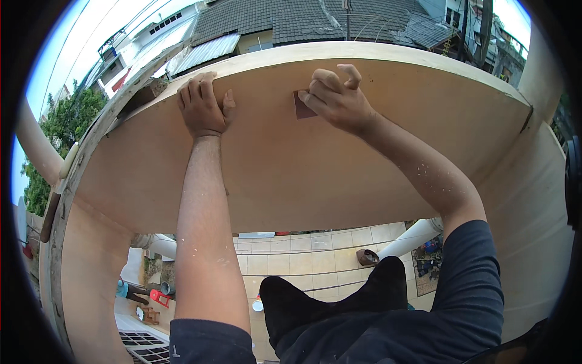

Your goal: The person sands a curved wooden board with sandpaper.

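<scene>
The person wears a dark navy short-sleeved shirt (376, 340) at the bottom of the frame, a small pale mark (175, 350) on its left sleeve (212, 343), and black legwear (291, 306) at lower centre. White flecks (422, 172) speckle both bare forearms (206, 273).

Outdoors in daylight
A dark tiled roof (254, 19) and corrugated metal roofing (209, 52) rise beyond; green trees (77, 116) stand at left under a pale sky (56, 39); below lie a cream tiled floor (291, 264) and a red stool (160, 297).

Reddish-brown sheet (305, 111), tan wall (273, 176) — navy sleeves (468, 273), grey roof (300, 21), grid-patterned cream floor (315, 262).
</scene>
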{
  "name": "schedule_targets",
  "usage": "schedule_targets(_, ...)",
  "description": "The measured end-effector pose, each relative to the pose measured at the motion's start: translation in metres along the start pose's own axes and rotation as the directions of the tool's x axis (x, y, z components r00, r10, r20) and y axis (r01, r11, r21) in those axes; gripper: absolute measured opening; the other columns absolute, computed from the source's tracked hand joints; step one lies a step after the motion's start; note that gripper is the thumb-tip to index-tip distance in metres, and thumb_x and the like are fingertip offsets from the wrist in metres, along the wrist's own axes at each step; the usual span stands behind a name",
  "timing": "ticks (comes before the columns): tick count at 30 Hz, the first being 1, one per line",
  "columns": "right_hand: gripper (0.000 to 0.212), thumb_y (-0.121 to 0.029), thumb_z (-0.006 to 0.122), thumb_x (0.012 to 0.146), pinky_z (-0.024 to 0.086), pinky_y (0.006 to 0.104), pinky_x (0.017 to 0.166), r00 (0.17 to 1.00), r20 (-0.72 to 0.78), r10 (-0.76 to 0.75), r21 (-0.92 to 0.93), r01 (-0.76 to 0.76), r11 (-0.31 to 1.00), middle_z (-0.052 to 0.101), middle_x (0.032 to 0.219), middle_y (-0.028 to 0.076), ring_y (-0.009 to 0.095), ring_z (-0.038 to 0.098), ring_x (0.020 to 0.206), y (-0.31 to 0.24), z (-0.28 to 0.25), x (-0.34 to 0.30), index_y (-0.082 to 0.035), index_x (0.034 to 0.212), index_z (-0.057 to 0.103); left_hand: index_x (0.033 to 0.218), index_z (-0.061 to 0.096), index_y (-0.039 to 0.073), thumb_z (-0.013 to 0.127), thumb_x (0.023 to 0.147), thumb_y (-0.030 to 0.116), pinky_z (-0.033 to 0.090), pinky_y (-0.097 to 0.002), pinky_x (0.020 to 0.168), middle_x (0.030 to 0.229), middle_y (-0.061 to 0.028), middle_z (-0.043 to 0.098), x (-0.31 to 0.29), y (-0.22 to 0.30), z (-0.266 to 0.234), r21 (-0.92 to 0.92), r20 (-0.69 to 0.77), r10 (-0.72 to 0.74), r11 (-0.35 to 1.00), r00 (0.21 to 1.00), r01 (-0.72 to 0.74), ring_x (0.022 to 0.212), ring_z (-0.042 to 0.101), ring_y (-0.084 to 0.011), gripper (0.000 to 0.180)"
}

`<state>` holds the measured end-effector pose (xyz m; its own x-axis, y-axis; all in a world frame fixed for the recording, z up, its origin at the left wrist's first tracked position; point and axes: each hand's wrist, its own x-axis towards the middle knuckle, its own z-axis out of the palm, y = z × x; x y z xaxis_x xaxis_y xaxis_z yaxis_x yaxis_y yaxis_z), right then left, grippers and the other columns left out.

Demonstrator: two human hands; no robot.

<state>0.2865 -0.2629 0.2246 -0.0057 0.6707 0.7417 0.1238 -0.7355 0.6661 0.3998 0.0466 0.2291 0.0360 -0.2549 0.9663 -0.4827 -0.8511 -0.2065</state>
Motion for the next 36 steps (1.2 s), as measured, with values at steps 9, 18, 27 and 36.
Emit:
schedule_targets(9,0.011,-0.031,0.072,0.086,0.044,0.0529,0.104,0.929,0.319,-0.189,0.233,0.117,0.965,0.067,0.1,-0.007,0.018,0.054,0.13,-0.139,-0.025,-0.165,-0.02,0.086,0.07,0.131,0.057,0.011,0.055,0.095,0.046,0.039,-0.0531,0.105,0.124,-0.0136,0.06,-0.008,0.011,-0.008,-0.015,0.023,0.048,0.999,0.999,-0.047,0.117,0.054,-0.0369,0.05)
schedule_targets(18,0.009,-0.026,0.073,0.088,0.019,0.0552,0.114,0.997,-0.007,0.073,-0.099,-0.074,0.992,0.056,0.089,-0.009,0.011,0.054,0.116,0.028,-0.014,0.005,-0.024,0.086,0.065,0.13,0.058,0.015,0.053,0.096,0.05,0.039,-0.052,0.107,0.121,-0.0106,0.059,0.003,-0.001,0.011,0.056,-0.02,0.045,0.997,0.999,-0.043,0.115,0.054,-0.0333,0.049)
schedule_targets(27,0.011,-0.031,0.07,0.091,0.046,0.0512,0.101,0.885,0.43,-0.18,0.18,0.112,0.977,0.066,0.1,-0.006,0.021,0.053,0.131,-0.151,-0.053,-0.21,-0.021,0.089,0.072,0.129,0.058,0.011,0.057,0.094,0.045,0.039,-0.0534,0.106,0.123,-0.0141,0.061,-0.003,0.016,-0.004,-0.04,-0.029,0.025,0.999,0.999,-0.026,0.116,0.055,-0.0378,0.049)
schedule_targets(36,0.007,-0.025,0.074,0.088,0.029,0.0475,0.101,0.995,0.097,0.037,-0.03,-0.034,0.999,0.058,0.09,-0.01,0.013,0.053,0.111,-0.025,-0.018,-0.052,-0.025,0.087,0.067,0.129,0.061,0.012,0.056,0.094,0.046,0.04,-0.0505,0.102,0.122,-0.012,0.062,0.0,-0.001,-0.004,0.001,-0.015,0.023,1.0,1.0,-0.023,0.115,0.055,-0.0349,0.049)
